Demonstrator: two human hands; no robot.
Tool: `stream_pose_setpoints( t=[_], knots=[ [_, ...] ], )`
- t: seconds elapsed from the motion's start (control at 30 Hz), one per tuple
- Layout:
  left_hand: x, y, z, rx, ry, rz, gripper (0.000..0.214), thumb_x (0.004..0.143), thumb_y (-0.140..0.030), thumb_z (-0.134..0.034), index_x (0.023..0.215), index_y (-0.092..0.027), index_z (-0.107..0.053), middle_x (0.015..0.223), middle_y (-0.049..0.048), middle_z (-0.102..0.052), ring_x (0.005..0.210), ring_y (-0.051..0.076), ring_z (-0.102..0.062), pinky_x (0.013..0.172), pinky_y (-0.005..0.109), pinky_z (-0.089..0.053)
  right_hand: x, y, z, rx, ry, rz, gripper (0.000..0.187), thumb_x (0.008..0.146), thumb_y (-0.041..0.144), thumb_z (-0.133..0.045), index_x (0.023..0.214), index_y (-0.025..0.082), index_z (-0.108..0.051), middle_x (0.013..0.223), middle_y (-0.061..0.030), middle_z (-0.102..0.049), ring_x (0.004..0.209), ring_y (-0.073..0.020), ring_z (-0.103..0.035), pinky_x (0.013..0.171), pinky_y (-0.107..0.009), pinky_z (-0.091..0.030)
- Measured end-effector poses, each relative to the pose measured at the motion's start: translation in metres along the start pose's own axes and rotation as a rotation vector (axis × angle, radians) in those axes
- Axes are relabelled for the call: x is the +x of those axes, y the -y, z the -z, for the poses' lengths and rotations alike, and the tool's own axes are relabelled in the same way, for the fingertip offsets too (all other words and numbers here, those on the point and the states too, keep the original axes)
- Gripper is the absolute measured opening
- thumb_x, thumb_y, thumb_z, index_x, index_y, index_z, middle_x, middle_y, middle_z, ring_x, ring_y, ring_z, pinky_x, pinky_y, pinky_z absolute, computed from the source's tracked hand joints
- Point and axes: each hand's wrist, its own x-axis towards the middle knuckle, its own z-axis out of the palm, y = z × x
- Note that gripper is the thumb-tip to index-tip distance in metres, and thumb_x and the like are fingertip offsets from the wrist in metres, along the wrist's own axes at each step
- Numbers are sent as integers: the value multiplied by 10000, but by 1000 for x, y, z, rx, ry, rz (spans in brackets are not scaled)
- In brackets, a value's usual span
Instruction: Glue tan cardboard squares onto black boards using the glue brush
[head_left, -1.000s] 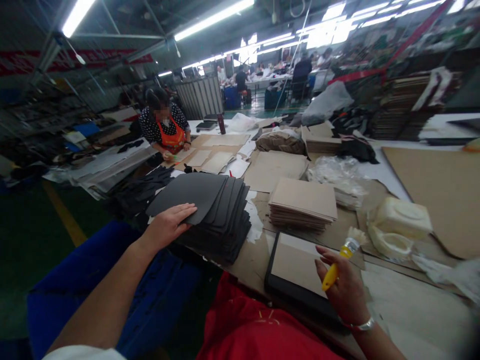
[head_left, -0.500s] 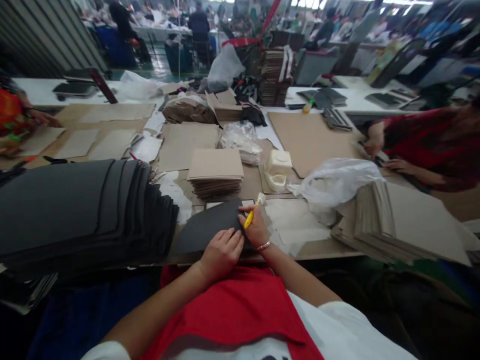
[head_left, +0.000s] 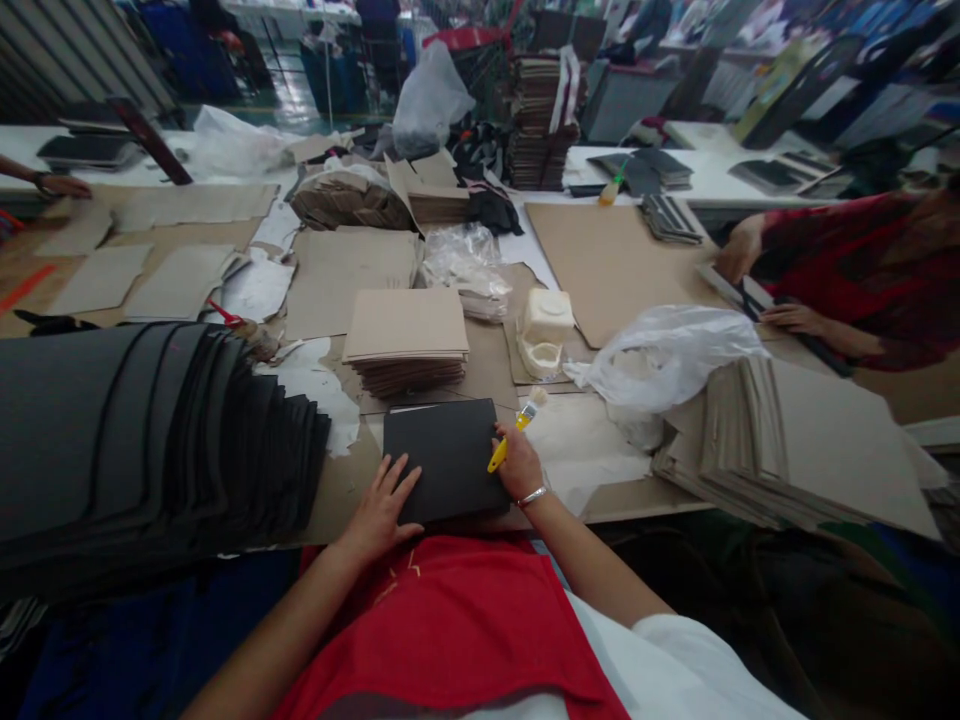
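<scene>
A black rectangular sheet lies flat on the table right in front of me. My left hand rests on its left lower edge, fingers spread. My right hand is at the sheet's right edge, closed round a yellow-handled paintbrush whose bristles point up and away from me. The fingers of that hand also touch the sheet's edge. Beyond the sheet stands a stack of tan cardboard pieces. To the left is a large fanned pile of dark grey sheets.
A cream plastic container with a cut opening stands behind the brush. On the right are a crumpled clear plastic bag and a pile of grey-beige boards. A co-worker in a red sleeve handles pieces at far right; another person's hand is at far left.
The black sheet, earlier bent up and skewed, now lies flat and squared. My left hand has slid left with fingers spreading. My right hand still holds the paintbrush, and the view has shifted slightly.
</scene>
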Motion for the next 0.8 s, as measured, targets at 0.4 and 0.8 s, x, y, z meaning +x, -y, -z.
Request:
stream_pose_setpoints(
  t=[0.4, 0.8],
  knots=[
    [8, 27, -8, 28, -55, -123, 634, 685, -299, -677, 1293, -278, -498, 1422, 89, -411, 1312, 334, -350, 1013, 518, -388, 78, -45, 94, 103, -254, -258, 481, 916, 499, -274, 1035, 174, -608, 809, -61, -681, 604, -124, -604, 595, -233, -471],
    [20, 23, 33, -347, -443, 113, 245, 864, -397, -472, 990, -251, -624, 957, 10, -684, 875, 184, -657, 803, 321, -540, 192, -84, 97, -143, 34, -330, 229, 752, 357, -615, 816, 159, -711, 826, -63, -713, 776, -164, -627, 719, -252, -456]
  ],
)
